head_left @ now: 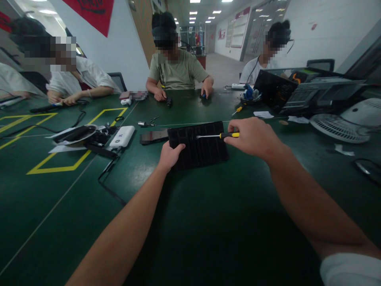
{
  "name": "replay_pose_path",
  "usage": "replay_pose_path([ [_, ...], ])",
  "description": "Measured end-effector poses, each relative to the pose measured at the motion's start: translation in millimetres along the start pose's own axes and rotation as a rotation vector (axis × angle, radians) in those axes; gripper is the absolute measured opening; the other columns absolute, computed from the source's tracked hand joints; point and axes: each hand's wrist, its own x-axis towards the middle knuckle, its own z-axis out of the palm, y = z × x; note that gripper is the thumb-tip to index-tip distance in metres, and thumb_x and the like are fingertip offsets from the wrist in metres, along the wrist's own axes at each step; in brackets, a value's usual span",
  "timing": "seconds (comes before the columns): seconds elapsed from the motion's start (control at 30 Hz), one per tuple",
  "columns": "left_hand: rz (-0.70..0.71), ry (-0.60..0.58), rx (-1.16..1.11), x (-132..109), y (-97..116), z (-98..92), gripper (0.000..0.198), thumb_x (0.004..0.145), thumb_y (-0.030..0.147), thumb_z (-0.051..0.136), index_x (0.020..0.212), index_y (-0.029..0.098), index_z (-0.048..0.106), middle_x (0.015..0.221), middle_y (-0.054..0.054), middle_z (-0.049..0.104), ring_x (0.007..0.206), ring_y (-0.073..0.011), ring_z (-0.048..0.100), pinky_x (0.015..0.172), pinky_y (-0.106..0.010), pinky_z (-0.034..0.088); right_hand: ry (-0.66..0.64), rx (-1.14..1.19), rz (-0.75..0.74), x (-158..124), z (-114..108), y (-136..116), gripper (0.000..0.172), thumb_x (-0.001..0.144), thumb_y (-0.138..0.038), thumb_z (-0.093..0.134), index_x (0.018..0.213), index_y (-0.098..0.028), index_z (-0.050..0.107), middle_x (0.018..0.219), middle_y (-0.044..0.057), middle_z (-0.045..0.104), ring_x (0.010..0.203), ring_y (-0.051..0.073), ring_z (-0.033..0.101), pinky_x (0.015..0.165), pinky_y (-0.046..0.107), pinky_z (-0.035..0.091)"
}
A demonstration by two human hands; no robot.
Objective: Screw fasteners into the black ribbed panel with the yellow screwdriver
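Note:
In the middle of the head view lies a flat black piece with ridges and a seam down its centre, like an opened wallet; its exact kind I cannot tell. My left hand grips its left edge, thumb on top and the other fingers hidden beneath. My right hand is closed around the yellow-and-black handle of a screwdriver. The metal shaft points left across the black piece, its tip by the seam; whether it touches is unclear. Just behind the left side is a dark strap-like item, partly blurred out.
Left on the green table are a white power bank and a dish of cables. Small metal parts lie beyond. Another screwdriver, a computer case and a white fan are at right. Several people sit opposite.

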Motion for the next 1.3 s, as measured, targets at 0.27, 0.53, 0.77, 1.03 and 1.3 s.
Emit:
replay_pose_path([
  [0.27,-0.001,0.003,-0.008,-0.3,-0.9,0.1,0.033,0.067,0.039,0.082,0.092,0.019,0.074,0.095,-0.007,0.08,0.094,-0.0304,0.076,0.092,-0.045,0.06,-0.018,-0.007,0.024,-1.0,-4.4,-3.5,0.025,0.091,-0.045,0.069,0.1,-0.024,0.08,0.099,0.012,0.08,0.093,0.033,0.07,0.067,0.039,0.04],
  [0.53,0.016,0.008,0.03,-1.3,2.4,0.7,0.031,0.066,0.041,0.08,0.087,0.019,0.072,0.09,-0.006,0.078,0.089,-0.0295,0.073,0.088,-0.044,0.059,-0.019,-0.045,0.045,-0.9,-4.0,-4.7,0.037,0.094,-0.052,0.064,0.104,-0.023,0.085,0.1,0.016,0.081,0.092,0.035,0.071,0.07,0.042,0.046],
  [0.77,0.013,0.0,0.023,-2.4,3.9,0.5,0.031,0.066,0.04,0.081,0.088,0.019,0.072,0.091,-0.006,0.079,0.092,-0.0301,0.074,0.088,-0.043,0.06,-0.04,-0.073,0.065,-1.4,-5.3,-5.6,0.044,0.096,-0.056,0.058,0.105,-0.022,0.085,0.103,0.016,0.08,0.095,0.035,0.071,0.072,0.043,0.048],
  [1.03,0.005,-0.002,0.017,-3.4,4.4,0.4,0.029,0.068,0.039,0.081,0.089,0.019,0.073,0.093,-0.007,0.079,0.093,-0.0304,0.075,0.092,-0.045,0.06,-0.05,-0.089,0.056,-0.8,-4.9,-5.0,0.047,0.099,-0.057,0.053,0.099,-0.022,0.085,0.098,0.016,0.08,0.09,0.033,0.07,0.069,0.042,0.047],
  [1.3,0.004,-0.002,0.012,-2.4,3.4,0.8,0.029,0.068,0.039,0.082,0.088,0.02,0.073,0.092,-0.007,0.079,0.093,-0.0308,0.075,0.092,-0.046,0.06,-0.124,-0.072,0.073,0.7,-4.5,-6.2,0.055,0.104,-0.058,0.044,0.1,-0.02,0.083,0.102,0.018,0.08,0.094,0.035,0.07,0.071,0.043,0.046],
])
